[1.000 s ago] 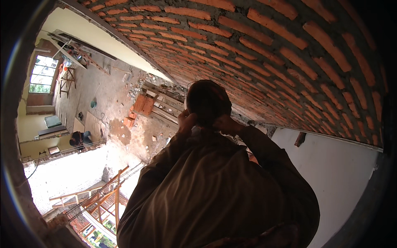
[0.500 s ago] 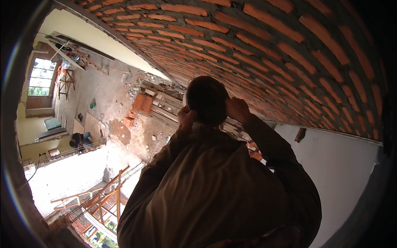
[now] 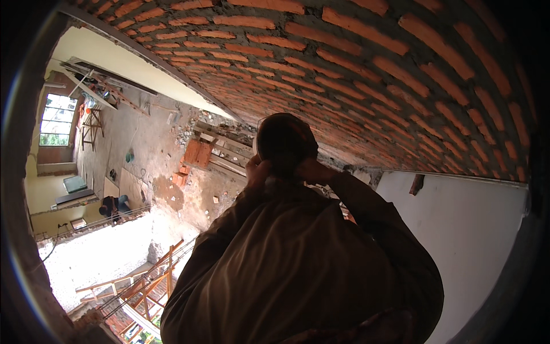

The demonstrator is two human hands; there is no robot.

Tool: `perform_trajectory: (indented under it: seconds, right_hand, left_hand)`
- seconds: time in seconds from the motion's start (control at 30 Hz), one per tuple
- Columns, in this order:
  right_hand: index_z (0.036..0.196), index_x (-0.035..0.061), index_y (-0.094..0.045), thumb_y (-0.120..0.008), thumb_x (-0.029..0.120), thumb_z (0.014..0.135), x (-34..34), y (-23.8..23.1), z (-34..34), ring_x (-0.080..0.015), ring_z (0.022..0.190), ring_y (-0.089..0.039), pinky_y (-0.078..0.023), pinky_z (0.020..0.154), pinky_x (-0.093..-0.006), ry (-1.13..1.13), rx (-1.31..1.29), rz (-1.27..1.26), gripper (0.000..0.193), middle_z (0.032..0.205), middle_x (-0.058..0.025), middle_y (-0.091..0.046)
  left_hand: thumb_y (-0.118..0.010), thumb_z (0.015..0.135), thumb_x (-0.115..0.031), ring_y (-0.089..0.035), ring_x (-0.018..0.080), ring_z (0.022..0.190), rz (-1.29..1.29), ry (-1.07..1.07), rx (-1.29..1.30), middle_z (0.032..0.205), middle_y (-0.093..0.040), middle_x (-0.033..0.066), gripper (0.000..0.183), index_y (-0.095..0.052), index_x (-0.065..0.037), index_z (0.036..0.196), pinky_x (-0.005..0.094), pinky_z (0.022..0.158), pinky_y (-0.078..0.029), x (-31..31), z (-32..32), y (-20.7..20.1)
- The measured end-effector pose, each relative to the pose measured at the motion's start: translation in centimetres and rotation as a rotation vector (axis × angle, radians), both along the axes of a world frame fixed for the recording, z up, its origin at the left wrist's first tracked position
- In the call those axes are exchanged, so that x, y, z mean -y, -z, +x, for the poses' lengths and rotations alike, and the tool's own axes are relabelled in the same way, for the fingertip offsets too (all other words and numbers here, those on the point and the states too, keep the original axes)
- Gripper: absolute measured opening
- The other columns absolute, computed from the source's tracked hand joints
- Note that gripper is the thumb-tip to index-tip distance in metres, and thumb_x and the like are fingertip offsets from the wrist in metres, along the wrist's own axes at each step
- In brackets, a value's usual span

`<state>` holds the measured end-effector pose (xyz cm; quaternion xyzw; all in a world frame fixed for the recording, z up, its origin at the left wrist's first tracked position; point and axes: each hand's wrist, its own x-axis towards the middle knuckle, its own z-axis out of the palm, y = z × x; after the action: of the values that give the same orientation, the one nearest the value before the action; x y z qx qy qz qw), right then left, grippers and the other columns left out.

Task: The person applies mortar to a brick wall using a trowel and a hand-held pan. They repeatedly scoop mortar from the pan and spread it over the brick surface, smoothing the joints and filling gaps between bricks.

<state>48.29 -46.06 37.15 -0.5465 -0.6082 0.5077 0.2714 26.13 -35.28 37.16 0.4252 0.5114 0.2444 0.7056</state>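
A dark, rounded thing [image 3: 286, 136], shaped like a cap or bowl with a thin paler edge on its left, stands out in front of my brown-clothed body. Shade hides its kind. My left hand [image 3: 258, 171] grips its lower left side with bent fingers. At its lower right, my right hand [image 3: 312, 171] is closed against it, its fingertips hidden in the dark. Both arms are bent, in long brown sleeves.
A rough brick wall [image 3: 355, 86] rises close ahead and right, with a pale wall [image 3: 452, 229] beside it. Stacked bricks [image 3: 196, 153], boards [image 3: 229, 163] and rubble lie on the floor. Far left, a person [image 3: 113, 207] crouches near timber framing [image 3: 146, 292].
My right hand has come down and inward along the dark thing, closer to my left hand. The left hand stays nearly in place. The view has shifted slightly.
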Motion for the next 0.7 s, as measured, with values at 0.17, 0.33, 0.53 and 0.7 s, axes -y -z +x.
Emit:
perform_trajectory:
  seconds: [0.17,0.33,0.53,0.7]
  right_hand:
    - [0.098,0.0028,-0.066,-0.055,0.025,0.095,0.7,-0.9,0.2,-0.0222,0.070,-0.066,-0.053,0.060,-0.0406,0.029,0.058,-0.125,0.025,0.082,-0.0106,-0.066]
    - [0.107,0.0048,-0.063,-0.055,0.023,0.093,2.8,-2.2,0.7,-0.0309,0.088,-0.068,-0.056,0.068,-0.0441,-0.017,0.916,0.288,0.025,0.096,-0.0153,-0.065]
    - [0.111,0.0044,-0.061,-0.061,0.026,0.089,1.6,-2.5,3.0,-0.0330,0.079,-0.068,-0.056,0.068,-0.0457,0.175,0.946,0.016,0.031,0.097,-0.0174,-0.063]
    - [0.106,0.0014,-0.065,-0.055,0.019,0.094,-0.3,0.3,2.1,-0.0328,0.076,-0.068,-0.055,0.068,-0.0454,-0.039,0.441,-0.138,0.024,0.095,-0.0203,-0.067]
  left_hand:
    - [-0.066,0.077,-0.009,-0.059,0.0115,0.062,-0.016,-0.037,-0.028,0.072,-0.063,0.0035,0.017,-0.067,0.003,0.090,0.0266,0.056,-0.048,0.1,-0.5,-1.9]
    - [-0.064,0.077,-0.012,-0.059,0.0174,0.063,-0.055,-0.006,-0.033,0.076,-0.061,0.0085,0.020,-0.059,0.003,0.089,0.0316,0.060,-0.053,-0.3,-1.1,-2.1]
    - [-0.064,0.076,-0.014,-0.057,0.0138,0.062,0.049,-0.001,-0.052,0.074,-0.061,0.0059,0.021,-0.063,0.003,0.087,0.0290,0.056,-0.048,0.4,0.1,-0.2]
    - [-0.065,0.077,-0.013,-0.057,0.0116,0.061,0.065,-0.012,0.001,0.071,-0.062,0.0038,0.017,-0.066,0.001,0.085,0.0270,0.054,-0.046,0.7,0.1,0.8]
